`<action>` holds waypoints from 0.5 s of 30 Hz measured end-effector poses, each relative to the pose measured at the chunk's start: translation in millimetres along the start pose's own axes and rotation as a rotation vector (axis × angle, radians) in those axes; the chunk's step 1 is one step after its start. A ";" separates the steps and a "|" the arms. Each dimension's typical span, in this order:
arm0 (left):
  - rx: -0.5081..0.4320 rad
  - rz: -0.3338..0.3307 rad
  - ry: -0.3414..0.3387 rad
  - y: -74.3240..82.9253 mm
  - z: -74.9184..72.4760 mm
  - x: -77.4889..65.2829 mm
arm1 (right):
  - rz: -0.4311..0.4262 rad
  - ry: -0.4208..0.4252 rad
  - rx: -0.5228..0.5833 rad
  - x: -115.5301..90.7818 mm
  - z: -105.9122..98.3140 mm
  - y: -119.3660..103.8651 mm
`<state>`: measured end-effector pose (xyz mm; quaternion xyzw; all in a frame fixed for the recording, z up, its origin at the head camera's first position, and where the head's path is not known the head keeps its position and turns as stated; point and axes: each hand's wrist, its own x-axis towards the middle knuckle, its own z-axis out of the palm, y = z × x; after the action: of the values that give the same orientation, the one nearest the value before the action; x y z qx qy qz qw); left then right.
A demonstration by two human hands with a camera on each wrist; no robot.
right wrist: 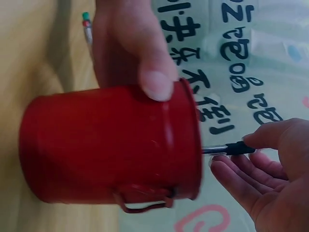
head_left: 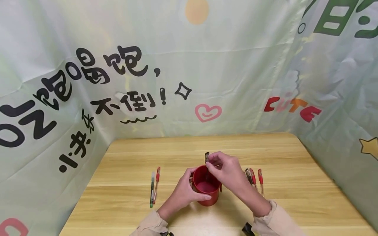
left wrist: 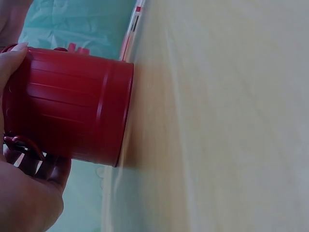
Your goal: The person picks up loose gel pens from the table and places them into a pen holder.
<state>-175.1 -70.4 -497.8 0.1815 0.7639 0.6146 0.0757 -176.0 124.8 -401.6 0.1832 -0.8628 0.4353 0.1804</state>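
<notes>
A red metal bucket (head_left: 208,201) with small side handles stands upright on the table. My left hand (head_left: 183,190) holds it from the left, with the thumb across the near side below the rim and the other fingers round the far side. Over the bucket's mouth, my right hand (head_left: 228,168) pinches a pen (head_left: 207,154) with a black upper end between thumb and fingers. In the right wrist view, the clear barrel of the pen (right wrist: 215,150) passes into the bucket; its lower end is hidden inside. From above, the visible part of the bucket's inside shows red wall and floor.
Left of the bucket lie a green pen (head_left: 152,190) and a red-capped pen (head_left: 157,183). To the right, partly behind the right forearm, are a black-capped pen (head_left: 249,176) and red-capped pens (head_left: 260,177). Printed cloth (head_left: 242,82) encloses the wooden table (head_left: 124,196).
</notes>
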 end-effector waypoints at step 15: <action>0.009 -0.014 0.000 -3.2 -0.2 0.4 | 0.062 -0.198 -0.117 1.4 21.6 3.2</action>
<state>-176.1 -71.0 -500.9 0.1765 0.7679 0.6107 0.0793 -182.0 108.7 -415.2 0.1877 -0.9056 0.3694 0.0911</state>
